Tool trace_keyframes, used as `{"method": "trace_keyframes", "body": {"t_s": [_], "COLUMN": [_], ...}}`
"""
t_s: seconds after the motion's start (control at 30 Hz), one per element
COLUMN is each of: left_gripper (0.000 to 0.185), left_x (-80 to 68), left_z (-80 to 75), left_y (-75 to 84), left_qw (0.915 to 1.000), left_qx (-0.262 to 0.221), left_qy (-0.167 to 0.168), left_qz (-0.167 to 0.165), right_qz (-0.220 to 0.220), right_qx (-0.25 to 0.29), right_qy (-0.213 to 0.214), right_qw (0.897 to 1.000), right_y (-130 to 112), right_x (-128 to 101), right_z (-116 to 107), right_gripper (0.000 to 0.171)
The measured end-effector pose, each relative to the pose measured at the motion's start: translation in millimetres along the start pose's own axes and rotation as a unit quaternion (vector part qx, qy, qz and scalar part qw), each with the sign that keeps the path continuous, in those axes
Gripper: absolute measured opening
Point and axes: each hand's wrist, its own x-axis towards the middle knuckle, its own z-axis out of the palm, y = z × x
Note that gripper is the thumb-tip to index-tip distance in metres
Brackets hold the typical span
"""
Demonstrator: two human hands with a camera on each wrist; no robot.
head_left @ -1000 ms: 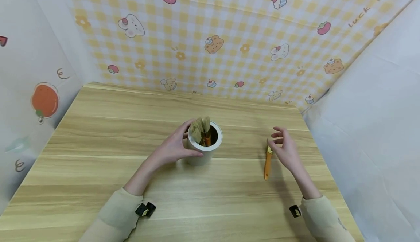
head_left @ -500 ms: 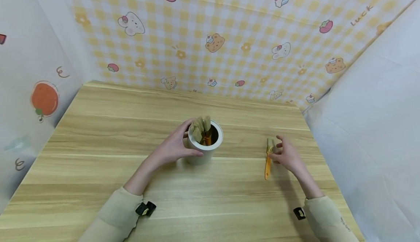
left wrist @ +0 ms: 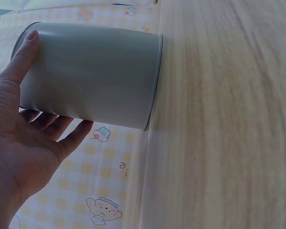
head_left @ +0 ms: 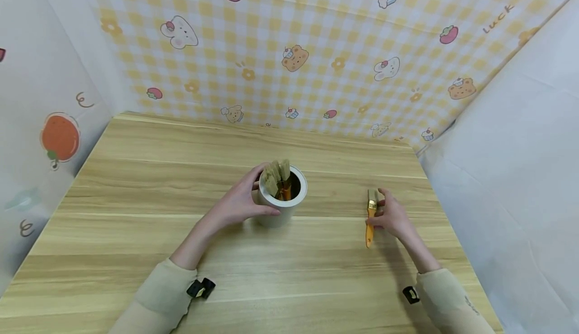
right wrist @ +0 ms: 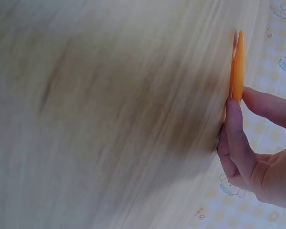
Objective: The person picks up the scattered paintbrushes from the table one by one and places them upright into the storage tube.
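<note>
A pale grey cylindrical pot (head_left: 273, 219) stands upright mid-table, with several paintbrushes (head_left: 278, 175) in it, bristles up. My left hand (head_left: 239, 200) grips the pot from its left side, thumb in front and fingers behind; in the left wrist view the hand (left wrist: 28, 138) spans the pot wall (left wrist: 95, 71). Toward the right lies a single paintbrush (head_left: 370, 231) with an orange handle, gold ferrule and pale bristles pointing away. My right hand (head_left: 392, 216) pinches its handle; the right wrist view has the orange handle (right wrist: 238, 67) between thumb and fingers, close to the tabletop.
The wood-grain table (head_left: 316, 278) meets a yellow checked cloth backdrop (head_left: 316, 87) at its far edge. White sheets hang at the left (head_left: 27, 173) and right (head_left: 511, 138) sides. Small black devices sit at both cuffs.
My right hand has come down and slightly nearer onto the paintbrush, and its fingers have closed on the handle. The brush has turned slightly in place. My left hand and the pot stay put.
</note>
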Motion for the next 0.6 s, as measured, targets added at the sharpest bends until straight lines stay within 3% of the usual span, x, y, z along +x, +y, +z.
{"method": "trace_keyframes", "body": {"t_s": [0.4,0.6], "left_gripper": [0.109,0.111], "left_x": [1.2,0.0], "left_z": [0.7,0.2], "left_y": [-1.6,-0.9], "left_qw": [0.9999,0.9999], "left_qx": [0.007,0.011], "left_qy": [0.004,0.006], "left_qz": [0.009,0.008], "right_qz": [0.002,-0.003], "right_qx": [-0.024,0.026], "right_qy": [0.009,0.007], "right_qw": [1.0,1.0], "right_y": [1,-10], "right_x": [2,1], "right_z": [2,-1], "right_gripper": [0.105,0.098]}}
